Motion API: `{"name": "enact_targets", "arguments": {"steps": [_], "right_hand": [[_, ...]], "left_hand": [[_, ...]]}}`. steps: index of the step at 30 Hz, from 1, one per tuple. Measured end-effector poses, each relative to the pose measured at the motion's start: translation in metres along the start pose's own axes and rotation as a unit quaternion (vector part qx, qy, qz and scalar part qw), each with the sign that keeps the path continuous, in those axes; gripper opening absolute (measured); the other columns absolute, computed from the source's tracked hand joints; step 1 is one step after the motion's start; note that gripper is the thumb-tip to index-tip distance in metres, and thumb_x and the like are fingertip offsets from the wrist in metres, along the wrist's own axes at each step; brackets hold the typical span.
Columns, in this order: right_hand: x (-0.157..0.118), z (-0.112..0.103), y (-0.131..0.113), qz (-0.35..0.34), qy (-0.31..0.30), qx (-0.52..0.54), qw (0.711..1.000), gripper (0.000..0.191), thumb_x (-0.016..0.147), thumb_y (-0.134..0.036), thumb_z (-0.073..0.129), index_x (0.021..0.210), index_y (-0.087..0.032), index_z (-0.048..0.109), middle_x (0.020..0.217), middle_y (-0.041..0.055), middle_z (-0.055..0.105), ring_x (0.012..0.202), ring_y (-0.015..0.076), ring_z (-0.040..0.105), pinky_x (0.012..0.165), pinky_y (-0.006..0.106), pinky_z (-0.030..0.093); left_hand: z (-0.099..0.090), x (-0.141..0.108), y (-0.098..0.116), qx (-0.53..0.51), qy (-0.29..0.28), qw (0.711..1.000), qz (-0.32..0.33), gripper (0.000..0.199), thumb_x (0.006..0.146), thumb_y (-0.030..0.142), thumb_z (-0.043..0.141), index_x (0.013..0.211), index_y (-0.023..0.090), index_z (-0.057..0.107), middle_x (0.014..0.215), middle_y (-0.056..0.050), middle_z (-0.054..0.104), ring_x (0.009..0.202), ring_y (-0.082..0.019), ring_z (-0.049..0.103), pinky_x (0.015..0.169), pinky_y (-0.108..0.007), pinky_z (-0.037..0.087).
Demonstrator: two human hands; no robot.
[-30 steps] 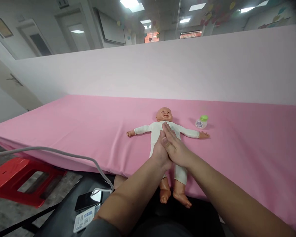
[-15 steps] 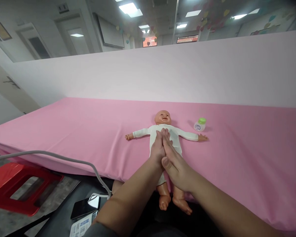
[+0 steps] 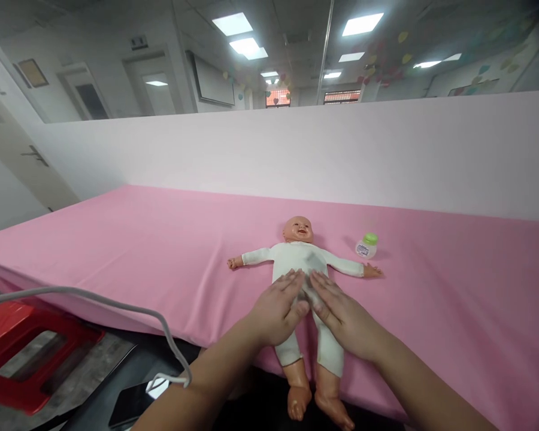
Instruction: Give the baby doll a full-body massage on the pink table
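The baby doll [image 3: 291, 257], dressed in a white suit, is laid face up on the pink cloth [image 3: 161, 239], its head toward the wall, arms spread and feet at the near edge. From the left, the left hand [image 3: 276, 308] is held flat at the doll's lower trunk, fingers straight and almost together, thumb pointed inward; nothing is seen to be gripped. Beside it, the right hand [image 3: 348, 317] is held likewise, fingers extended and angled in, with nothing grasped and a narrow gap between the two. Whether the suit is touched or only hovered over cannot be told. The step in hand is judged to be a laying of both palms over the belly; for the next move, level palms and light, even pressure would be called for.

At far left, a red stool [image 3: 22, 359] is set below a door [image 3: 13, 149]. A pale cable [image 3: 94, 299] is looped across toward a phone [image 3: 128, 402], partly covered by the forearm. Soft folds are shown in the cloth. Behind it, a white wall [image 3: 251, 155] is topped by glass, through or in which ceiling lights [image 3: 232, 24] are seen. At right, beyond the doll's outstretched arm, a green-capped bottle [image 3: 367, 246] is stood.
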State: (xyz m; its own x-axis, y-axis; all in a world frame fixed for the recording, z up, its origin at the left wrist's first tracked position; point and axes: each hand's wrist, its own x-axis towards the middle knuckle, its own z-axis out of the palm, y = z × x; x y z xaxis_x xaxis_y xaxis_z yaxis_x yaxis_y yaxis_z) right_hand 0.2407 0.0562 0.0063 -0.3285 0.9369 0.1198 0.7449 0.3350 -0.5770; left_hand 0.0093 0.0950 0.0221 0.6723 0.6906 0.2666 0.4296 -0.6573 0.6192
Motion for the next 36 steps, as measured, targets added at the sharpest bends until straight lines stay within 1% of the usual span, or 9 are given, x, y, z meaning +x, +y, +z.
{"name": "enact_targets", "arguments": {"steps": [4,8,13,16,20,23,28,32,36], "right_hand": [[-0.008,-0.014,-0.001,-0.052,-0.043,-0.039,0.997,0.069,0.107,-0.058,0.042,0.165,-0.025,0.03,0.172,0.0061,0.025,0.16,0.0296,0.023,0.13,0.056,0.022],[-0.015,-0.03,0.003,-0.111,-0.095,-0.03,0.989,0.063,0.107,-0.052,0.046,0.165,-0.037,0.027,0.173,-0.0004,0.022,0.159,0.0308,0.023,0.129,0.058,0.024],[-0.005,-0.041,0.011,-0.189,-0.135,-0.005,0.973,0.069,0.106,-0.049,0.052,0.167,-0.035,0.022,0.172,0.0024,0.026,0.158,0.0306,0.025,0.129,0.056,0.024],[0.01,-0.042,0.018,-0.206,-0.147,-0.018,0.967,0.074,0.105,-0.051,0.053,0.168,-0.032,0.019,0.172,0.0041,0.025,0.159,0.0301,0.024,0.129,0.055,0.023],[0.034,-0.041,0.033,-0.199,-0.147,-0.056,0.967,0.084,0.101,-0.061,0.057,0.168,-0.029,0.018,0.173,0.0068,0.019,0.16,0.0328,0.02,0.129,0.059,0.018],[0.054,-0.042,0.047,-0.183,-0.128,-0.08,0.972,0.087,0.099,-0.066,0.055,0.168,-0.029,0.018,0.174,0.0067,0.016,0.16,0.0347,0.018,0.129,0.06,0.018],[0.08,-0.045,0.074,-0.129,-0.084,-0.108,0.982,0.092,0.097,-0.072,0.054,0.168,-0.023,0.021,0.173,0.0109,0.02,0.159,0.0353,0.023,0.129,0.058,0.022],[0.081,-0.045,0.098,-0.062,-0.062,-0.147,0.985,0.095,0.096,-0.076,0.051,0.167,-0.02,0.023,0.171,0.0142,0.027,0.158,0.0366,0.027,0.128,0.062,0.021],[0.061,-0.045,0.104,-0.02,-0.022,-0.164,0.986,0.091,0.093,-0.077,0.053,0.166,-0.025,0.031,0.169,0.0131,0.033,0.155,0.0413,0.03,0.126,0.067,0.024]], "left_hand": [[-0.012,-0.005,-0.008,0.065,-0.086,0.991,0.075,0.07,0.104,0.052,0.048,0.164,0.018,0.035,0.168,-0.014,0.035,0.159,-0.031,0.028,0.13,-0.053,0.022],[-0.029,-0.011,-0.019,0.062,-0.121,0.984,0.118,0.068,0.104,0.052,0.048,0.162,0.02,0.038,0.166,-0.014,0.04,0.156,-0.031,0.034,0.129,-0.052,0.026],[-0.04,0.001,-0.026,0.02,-0.155,0.969,0.191,0.059,0.102,0.046,0.048,0.155,0.019,0.05,0.159,-0.014,0.051,0.15,-0.03,0.044,0.128,-0.048,0.03],[-0.043,0.012,-0.03,0.002,-0.169,0.964,0.207,0.056,0.103,0.043,0.047,0.153,0.018,0.052,0.155,-0.014,0.056,0.148,-0.03,0.048,0.125,-0.047,0.035],[-0.042,0.018,-0.035,0.005,-0.176,0.962,0.21,0.056,0.102,0.044,0.047,0.15,0.016,0.055,0.153,-0.016,0.057,0.145,-0.031,0.051,0.124,-0.047,0.036],[-0.039,0.017,-0.037,0.007,-0.175,0.963,0.207,0.056,0.103,0.043,0.046,0.15,0.015,0.056,0.152,-0.016,0.058,0.146,-0.031,0.051,0.125,-0.048,0.036],[-0.035,0.014,-0.037,0.004,-0.161,0.967,0.199,0.057,0.102,0.045,0.046,0.15,0.015,0.056,0.149,-0.016,0.06,0.144,-0.032,0.053,0.124,-0.049,0.036],[-0.035,0.013,-0.034,-0.01,-0.149,0.968,0.203,0.057,0.103,0.047,0.045,0.149,0.016,0.057,0.148,-0.016,0.062,0.142,-0.032,0.055,0.124,-0.049,0.037],[-0.038,0.008,-0.028,-0.019,-0.152,0.967,0.202,0.059,0.103,0.048,0.043,0.151,0.016,0.055,0.149,-0.015,0.061,0.144,-0.031,0.053,0.125,-0.049,0.035]]}}
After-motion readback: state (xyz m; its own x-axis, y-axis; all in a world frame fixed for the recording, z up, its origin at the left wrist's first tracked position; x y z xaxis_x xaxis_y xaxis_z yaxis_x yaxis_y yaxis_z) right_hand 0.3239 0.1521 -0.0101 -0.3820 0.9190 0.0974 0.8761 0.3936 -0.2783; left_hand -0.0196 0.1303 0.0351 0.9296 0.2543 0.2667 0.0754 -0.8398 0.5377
